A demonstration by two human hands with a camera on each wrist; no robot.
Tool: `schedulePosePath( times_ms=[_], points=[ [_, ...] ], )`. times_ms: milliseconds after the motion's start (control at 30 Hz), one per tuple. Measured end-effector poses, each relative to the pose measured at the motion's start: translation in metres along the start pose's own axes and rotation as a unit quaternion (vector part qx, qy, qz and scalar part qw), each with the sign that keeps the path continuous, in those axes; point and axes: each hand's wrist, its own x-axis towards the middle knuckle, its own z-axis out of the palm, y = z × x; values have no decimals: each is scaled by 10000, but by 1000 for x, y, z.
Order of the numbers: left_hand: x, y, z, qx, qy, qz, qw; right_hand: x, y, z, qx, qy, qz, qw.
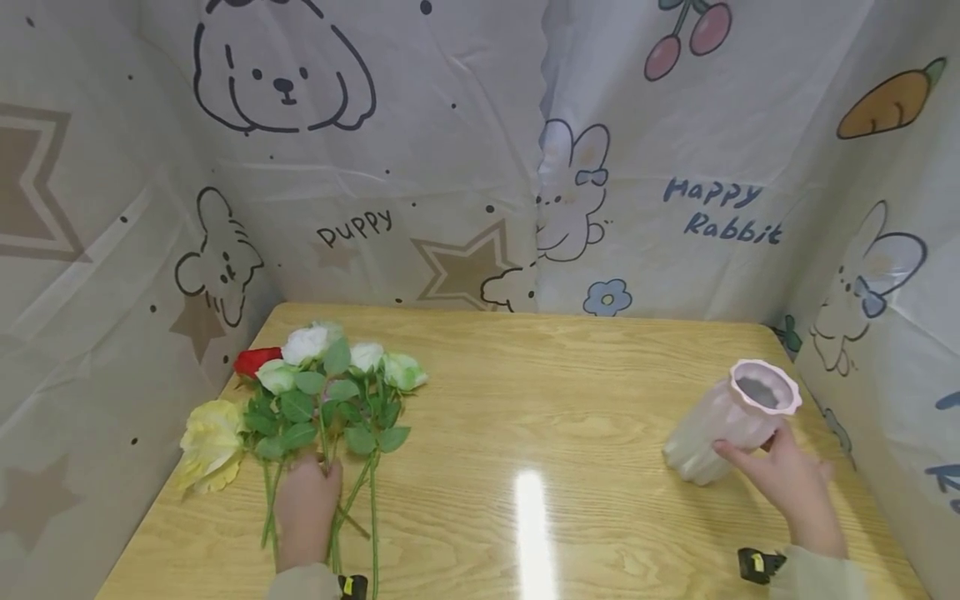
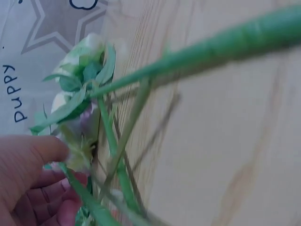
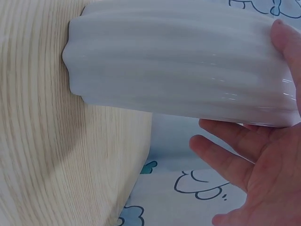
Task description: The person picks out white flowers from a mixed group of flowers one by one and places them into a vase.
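Observation:
At the left of the table lies a bunch of artificial roses [image 1: 307, 346], white, pale green and red, with leaves and long green stems. My left hand [image 1: 306, 508] is among their stems; in the left wrist view its thumb [image 2: 49, 148] and curled fingers are around a green stem [image 2: 89, 197], the fingertips blurred. On the right, my right hand [image 1: 795, 487] grips a pale pink-and-white fluted vase [image 1: 716, 429] near its scalloped rim, thumb on the near side. The vase leans to the right, its base close over the table, and two fingers stick out below it in the right wrist view.
A large yellow flower [image 1: 212, 446] lies at the table's left edge, beside the roses. The wooden table [image 1: 525, 400] is walled at the back and both sides by a printed cloth [image 1: 450, 167]. Light glares on the table's front middle.

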Motion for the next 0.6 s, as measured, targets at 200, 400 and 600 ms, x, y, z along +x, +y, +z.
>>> schedulePosePath(
  times_ms=[200, 400, 600],
  points=[
    [0, 5, 4, -167, -128, 74, 9998, 1, -7, 6, -6, -153, -6, 9999],
    [-2, 11, 1, -201, -71, 118, 9997, 1, -17, 10, 87, -140, -48, 9999],
    [-3, 26, -5, -430, 55, 219, 9988, 4, -24, 18, 287, -139, -152, 9994]
  ],
)
